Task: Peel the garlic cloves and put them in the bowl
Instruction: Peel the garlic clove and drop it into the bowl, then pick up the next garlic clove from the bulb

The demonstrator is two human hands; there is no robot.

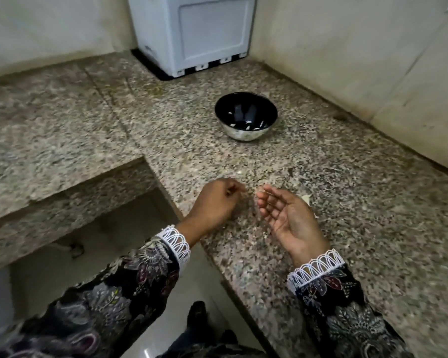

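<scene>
With the left hand (215, 200) loosely curled and the right hand (287, 215) open, pinch the small, light, slippery garlic clove (306, 198) at 3 o'clock by its ends.

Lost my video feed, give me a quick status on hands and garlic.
Left hand curled, contents unclear. Right hand open, palm up. Bowl beyond the hands, nothing between. A pale scrap on the counter beside the right hand.
</scene>
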